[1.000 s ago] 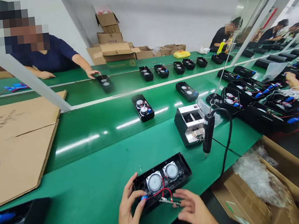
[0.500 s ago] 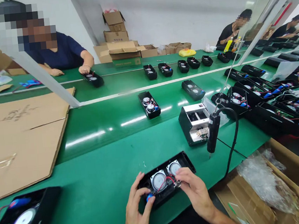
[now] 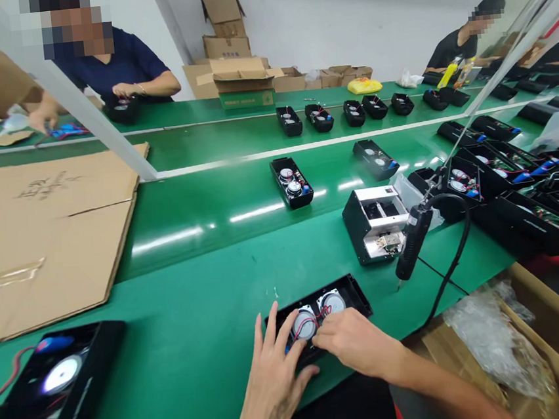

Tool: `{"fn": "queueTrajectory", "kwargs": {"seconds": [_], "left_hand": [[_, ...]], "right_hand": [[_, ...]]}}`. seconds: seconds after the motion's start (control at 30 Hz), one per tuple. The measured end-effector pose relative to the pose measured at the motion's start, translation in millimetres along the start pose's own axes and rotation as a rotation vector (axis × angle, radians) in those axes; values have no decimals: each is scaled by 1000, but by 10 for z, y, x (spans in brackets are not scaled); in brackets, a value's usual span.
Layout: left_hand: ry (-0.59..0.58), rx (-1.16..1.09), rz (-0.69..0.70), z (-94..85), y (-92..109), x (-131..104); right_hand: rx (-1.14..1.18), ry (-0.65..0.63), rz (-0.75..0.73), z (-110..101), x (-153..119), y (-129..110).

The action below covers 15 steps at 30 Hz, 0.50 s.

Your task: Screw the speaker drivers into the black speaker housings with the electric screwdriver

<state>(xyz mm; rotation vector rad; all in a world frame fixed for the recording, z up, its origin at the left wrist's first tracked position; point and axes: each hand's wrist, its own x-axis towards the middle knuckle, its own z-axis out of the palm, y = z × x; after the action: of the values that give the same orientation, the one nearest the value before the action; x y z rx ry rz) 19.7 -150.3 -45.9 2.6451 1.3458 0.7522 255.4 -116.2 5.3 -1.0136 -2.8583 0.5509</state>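
In front of me a black speaker housing (image 3: 361, 294) lies tilted on the green bench, with two round speakers (image 3: 304, 324) and red wires inside. My left hand (image 3: 277, 361) rests over its left end, fingers spread, and a bit of a blue part shows beneath them. My right hand (image 3: 354, 344) is closed at the housing's near edge, beside the speakers; what its fingertips hold is hidden. Right of the housing hangs a black electric screwdriver (image 3: 414, 242), its tip just above the bench.
A silver-and-black screw feeder (image 3: 377, 223) stands behind the screwdriver. Another open housing (image 3: 86, 386) lies at the lower left, near flat cardboard (image 3: 55, 238). More housings (image 3: 291, 182) sit on the conveyor. A co-worker (image 3: 122, 66) works across it. An open carton (image 3: 557, 321) is at the right.
My left hand has let go of the blue part and spread over the housing. My right hand has moved left and its fingers have closed. The view has shifted, and the screwdriver has swung.
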Motion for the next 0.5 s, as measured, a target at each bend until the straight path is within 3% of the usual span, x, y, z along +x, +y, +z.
{"fn": "queueTrajectory", "kwargs": {"seconds": [0.17,0.3,0.5], "left_hand": [[-36,-3,-5,145,-59,-27],[-80,64,63,122,-95,-40],[-95,35,82,75,-61,-4]], "right_hand": [[22,-109,-58,-98,88,27],[104,-57,-106,-60,70,86],[163,-5,-22,-18,33,99]]}}
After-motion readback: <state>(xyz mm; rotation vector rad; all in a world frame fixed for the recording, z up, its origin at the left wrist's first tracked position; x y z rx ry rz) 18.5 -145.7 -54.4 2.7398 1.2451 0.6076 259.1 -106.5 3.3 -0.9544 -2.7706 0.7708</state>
